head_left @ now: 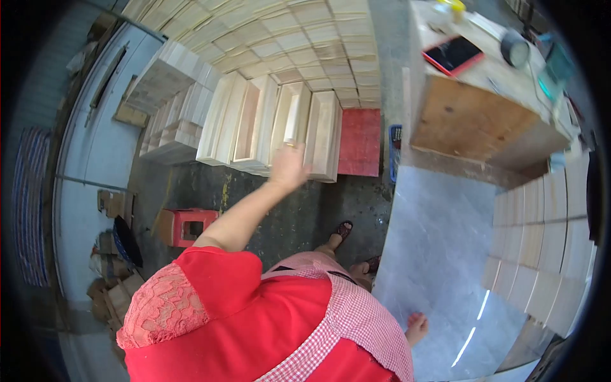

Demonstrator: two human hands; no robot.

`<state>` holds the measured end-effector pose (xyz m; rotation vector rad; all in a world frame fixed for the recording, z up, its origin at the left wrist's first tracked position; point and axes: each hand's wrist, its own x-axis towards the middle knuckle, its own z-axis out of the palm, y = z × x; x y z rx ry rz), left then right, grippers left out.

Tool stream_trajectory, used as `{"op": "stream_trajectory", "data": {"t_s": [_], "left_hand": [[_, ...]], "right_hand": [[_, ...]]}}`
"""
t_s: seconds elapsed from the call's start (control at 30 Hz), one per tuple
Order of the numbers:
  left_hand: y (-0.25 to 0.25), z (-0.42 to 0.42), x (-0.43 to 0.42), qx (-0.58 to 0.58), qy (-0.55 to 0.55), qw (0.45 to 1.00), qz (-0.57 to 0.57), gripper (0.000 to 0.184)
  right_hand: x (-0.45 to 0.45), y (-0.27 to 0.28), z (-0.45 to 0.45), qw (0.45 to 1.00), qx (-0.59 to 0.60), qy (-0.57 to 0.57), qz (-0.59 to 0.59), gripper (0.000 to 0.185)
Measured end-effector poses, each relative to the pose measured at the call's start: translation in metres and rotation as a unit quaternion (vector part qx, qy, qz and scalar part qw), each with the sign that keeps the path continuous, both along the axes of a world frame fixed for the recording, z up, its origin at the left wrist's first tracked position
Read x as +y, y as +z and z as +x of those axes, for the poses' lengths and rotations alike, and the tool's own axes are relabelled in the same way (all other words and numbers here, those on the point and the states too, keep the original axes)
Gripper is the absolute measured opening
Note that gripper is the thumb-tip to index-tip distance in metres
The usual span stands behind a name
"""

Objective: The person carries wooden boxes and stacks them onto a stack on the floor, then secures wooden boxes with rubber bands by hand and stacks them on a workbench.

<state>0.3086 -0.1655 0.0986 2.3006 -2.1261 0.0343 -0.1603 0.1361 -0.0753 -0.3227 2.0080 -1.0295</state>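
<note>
My left hand point(289, 170) reaches out to the front ends of the pale wooden boxes point(323, 137). Its fingers are closed at the near end of a pale stick-like piece point(292, 121), which lies along one of the narrow open boxes. Close to my body, my right hand point(417, 326) is over the near left edge of the grey marbled tabletop point(439, 254). Its fingers are curled in, and nothing shows in them.
More wooden boxes point(254, 32) are stacked behind. A red panel point(359, 141) adjoins them. A red stool point(189, 227) stands at left. On a wooden cabinet point(474, 118) lie a phone point(453, 55) and a tape roll point(515, 49). Pale boxes point(541, 235) line the table's right side.
</note>
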Motion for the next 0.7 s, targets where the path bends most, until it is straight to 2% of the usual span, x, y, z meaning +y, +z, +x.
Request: {"op": "stream_trajectory", "data": {"t_s": [0.03, 0.1, 0.2, 0.27, 0.33, 0.43, 0.5, 0.6, 0.7], "left_hand": [[-0.006, 0.049, 0.001, -0.021, 0.027, 0.999, -0.031, 0.054], [-0.017, 0.114, 0.007, -0.053, 0.173, 0.983, 0.030, 0.052], [-0.036, 0.167, 0.018, -0.092, 0.197, 0.955, 0.202, 0.043], [-0.070, 0.194, 0.019, -0.075, 0.173, 0.965, 0.182, 0.037], [-0.073, 0.206, 0.018, -0.052, 0.151, 0.967, 0.199, 0.032], [-0.022, 0.202, 0.029, 0.010, 0.074, 0.997, 0.037, 0.033], [0.022, 0.213, 0.020, -0.006, 0.105, 0.988, -0.116, 0.036], [0.019, 0.267, -0.009, 0.044, 0.281, 0.944, -0.166, 0.038], [-0.033, 0.340, -0.045, 0.232, 0.390, 0.890, 0.034, 0.037]], "right_hand": [[-0.006, 0.006, 0.018, 1.000, -0.014, 0.025, 0.003, 0.030], [-0.019, 0.011, 0.047, 0.997, -0.036, 0.073, 0.011, 0.029], [-0.062, 0.030, 0.085, 0.987, -0.054, 0.147, -0.016, 0.027], [-0.098, 0.046, 0.106, 0.979, -0.029, 0.200, -0.034, 0.025], [-0.135, 0.070, 0.134, 0.969, -0.007, 0.241, -0.054, 0.023], [-0.175, 0.094, 0.165, 0.944, 0.046, 0.316, -0.087, 0.023], [-0.190, 0.098, 0.184, 0.936, 0.040, 0.334, -0.105, 0.023], [-0.204, 0.100, 0.218, 0.924, 0.021, 0.366, -0.108, 0.023], [-0.205, 0.103, 0.255, 0.900, 0.016, 0.418, -0.121, 0.022]]}}
